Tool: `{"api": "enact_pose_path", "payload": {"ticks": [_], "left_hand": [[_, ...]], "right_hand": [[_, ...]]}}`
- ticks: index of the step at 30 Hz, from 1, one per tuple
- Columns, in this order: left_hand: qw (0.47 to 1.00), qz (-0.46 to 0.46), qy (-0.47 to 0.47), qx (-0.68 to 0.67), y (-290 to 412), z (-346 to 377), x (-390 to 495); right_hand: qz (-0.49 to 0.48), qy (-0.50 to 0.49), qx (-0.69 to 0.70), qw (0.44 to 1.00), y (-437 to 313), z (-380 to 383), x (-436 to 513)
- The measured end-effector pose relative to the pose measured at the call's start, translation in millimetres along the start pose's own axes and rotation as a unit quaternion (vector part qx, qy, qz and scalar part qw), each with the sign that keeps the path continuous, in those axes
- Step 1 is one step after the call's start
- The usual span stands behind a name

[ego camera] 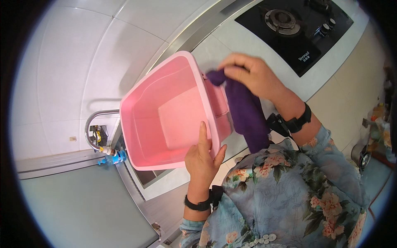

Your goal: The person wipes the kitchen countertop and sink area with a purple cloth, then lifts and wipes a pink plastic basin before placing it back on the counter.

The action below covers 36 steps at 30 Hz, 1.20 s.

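My left hand (201, 156) grips the near corner of a pink plastic basin (124, 113), its index finger stretched along the inside and the thumb outside the rim. The basin is tilted over a sink (147, 179), its open side turned up towards me, and nothing lies in it. In my right hand (252, 74), slightly blurred, a dark purple cloth (245, 108) is pinched near its upper end. It hangs down beside the basin's outer wall, and its bunched tip is close to the rim. Whether the cloth touches the basin, I cannot tell.
A black glass gas hob (297, 51) is set in the pale counter (211, 46) at upper right. Left of the basin stand a curved metal faucet (90, 124) and a blue plastic bottle (114, 158). A grey panel (83, 204) fills the lower left.
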<state>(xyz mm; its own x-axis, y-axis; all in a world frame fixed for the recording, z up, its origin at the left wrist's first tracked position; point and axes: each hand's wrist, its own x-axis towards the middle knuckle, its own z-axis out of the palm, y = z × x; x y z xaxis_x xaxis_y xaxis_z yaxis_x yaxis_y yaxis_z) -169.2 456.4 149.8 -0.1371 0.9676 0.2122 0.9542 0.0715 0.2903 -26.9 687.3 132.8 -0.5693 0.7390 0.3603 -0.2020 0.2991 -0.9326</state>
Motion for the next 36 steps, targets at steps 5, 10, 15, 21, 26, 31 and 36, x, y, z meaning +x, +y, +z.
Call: {"api": "enact_pose_path", "payload": {"ticks": [5,10,15,21,26,31,36], "left_hand": [[1.000,-0.010,-0.005,-0.013,-5.0,-2.0,2.3],[0.998,-0.050,0.000,-0.035,-5.6,-0.1,0.8],[0.995,-0.002,0.099,-0.028,-6.7,6.7,1.4],[0.990,0.049,0.133,-0.009,-11.0,6.1,2.9],[0.993,0.032,0.105,-0.043,-6.1,0.2,4.0],[0.997,0.034,0.064,-0.040,-4.8,-4.6,11.8],[0.998,0.054,0.038,-0.018,-10.6,-3.2,20.4]], "right_hand": [[-0.160,0.067,-0.102,0.980,6.5,32.6,67.9],[-0.028,-0.091,-0.278,0.956,23.9,60.8,75.4],[-0.123,-0.178,-0.326,0.920,9.3,52.2,38.2],[-0.176,-0.296,-0.323,0.881,-31.6,67.2,-41.4],[-0.205,-0.241,-0.236,0.919,-38.1,64.4,-54.4],[-0.149,-0.183,-0.312,0.920,-20.9,46.1,-13.0],[-0.107,-0.109,-0.301,0.941,5.6,43.7,29.8]]}}
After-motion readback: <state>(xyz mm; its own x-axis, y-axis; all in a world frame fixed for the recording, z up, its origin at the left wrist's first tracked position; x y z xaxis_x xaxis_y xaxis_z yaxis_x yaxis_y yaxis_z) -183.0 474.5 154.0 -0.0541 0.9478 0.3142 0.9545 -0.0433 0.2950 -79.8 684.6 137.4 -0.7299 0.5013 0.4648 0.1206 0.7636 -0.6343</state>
